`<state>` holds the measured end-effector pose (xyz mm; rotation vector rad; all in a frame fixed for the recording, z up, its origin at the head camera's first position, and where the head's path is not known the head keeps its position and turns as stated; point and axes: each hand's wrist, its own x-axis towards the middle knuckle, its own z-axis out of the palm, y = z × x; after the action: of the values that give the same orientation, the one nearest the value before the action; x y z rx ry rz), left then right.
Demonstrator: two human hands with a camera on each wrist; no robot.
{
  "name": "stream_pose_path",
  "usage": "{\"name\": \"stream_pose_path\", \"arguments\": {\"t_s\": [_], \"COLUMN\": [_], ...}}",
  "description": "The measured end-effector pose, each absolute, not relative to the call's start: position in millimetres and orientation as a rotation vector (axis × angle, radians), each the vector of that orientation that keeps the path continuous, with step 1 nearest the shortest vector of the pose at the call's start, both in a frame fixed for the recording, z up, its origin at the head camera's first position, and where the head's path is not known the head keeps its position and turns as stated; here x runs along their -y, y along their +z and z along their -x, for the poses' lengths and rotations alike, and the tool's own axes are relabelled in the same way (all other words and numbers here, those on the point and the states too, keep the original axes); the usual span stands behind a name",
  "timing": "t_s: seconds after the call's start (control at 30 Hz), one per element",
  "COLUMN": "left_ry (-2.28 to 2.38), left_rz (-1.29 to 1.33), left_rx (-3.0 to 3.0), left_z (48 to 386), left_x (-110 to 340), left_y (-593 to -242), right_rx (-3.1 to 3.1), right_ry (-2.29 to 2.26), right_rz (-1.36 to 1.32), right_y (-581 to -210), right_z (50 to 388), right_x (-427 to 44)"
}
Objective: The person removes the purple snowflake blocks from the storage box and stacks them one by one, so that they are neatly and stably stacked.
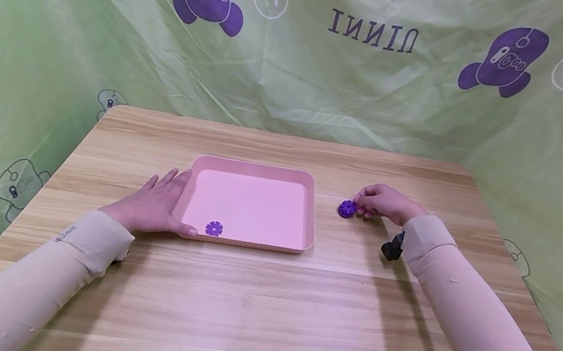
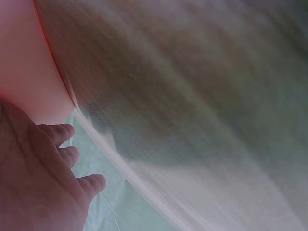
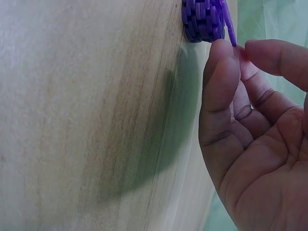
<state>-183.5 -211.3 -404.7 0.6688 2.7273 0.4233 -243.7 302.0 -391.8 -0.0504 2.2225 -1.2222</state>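
A pink rectangular tray (image 1: 252,204) lies on the table, with one purple notched disc (image 1: 214,228) flat near its front left corner. My left hand (image 1: 155,204) rests against the tray's left side, fingers straight and spread, thumb at the front rim. In the left wrist view, the palm (image 2: 38,178) is beside the pink tray wall (image 2: 33,53). To the right of the tray stands a small stack of purple notched discs (image 3: 202,20). My right hand (image 1: 385,203) pinches the edge of the top purple disc (image 3: 230,26), which tilts away from the stack.
The wooden table (image 1: 256,306) extends in front of and around the tray. A green printed curtain (image 1: 292,84) hangs behind the table and at both sides. A small black device (image 1: 392,247) is at the right wrist.
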Motion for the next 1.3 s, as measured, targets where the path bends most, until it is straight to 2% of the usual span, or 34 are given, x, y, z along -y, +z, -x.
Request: {"name": "stream_pose_path", "arguments": {"t_s": [0.6, 1.3], "left_ry": [0.421, 0.416], "left_rz": [-0.654, -0.648], "left_rx": [-2.724, -2.726], "left_z": [184, 183], "left_x": [210, 209], "left_y": [-404, -402], "right_rx": [-2.254, -2.229], "right_ry": [-1.229, -1.167], "right_rz": [0.144, 0.32], "right_y": [-377, -355], "right_z": [247, 261], "right_x": [-289, -204]}}
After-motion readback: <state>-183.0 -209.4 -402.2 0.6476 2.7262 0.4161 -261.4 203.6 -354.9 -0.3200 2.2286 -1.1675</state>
